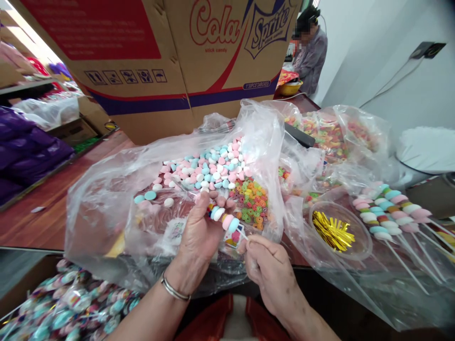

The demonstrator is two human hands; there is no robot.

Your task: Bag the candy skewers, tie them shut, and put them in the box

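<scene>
My left hand [199, 232] pinches small round candies at the top of a candy skewer [227, 220], which carries white, pink and blue discs. My right hand [268, 267] grips the lower end of the same skewer's thin stick. Both hands hover over an open clear plastic bag [106, 199] holding a heap of pink, blue and white disc candies [209, 166] and a cluster of small coloured ring candies [253, 201]. A metal bangle sits on my left wrist.
Finished candy skewers [387, 213] lie at the right beside a clear dish of gold twist ties [332, 232]. More bags of ring candy [327, 135] sit behind. A large Cola/Sprite cardboard box [170, 61] stands at the back. Wrapped skewers [71, 308] fill a box lower left. Another person [309, 47] works far behind.
</scene>
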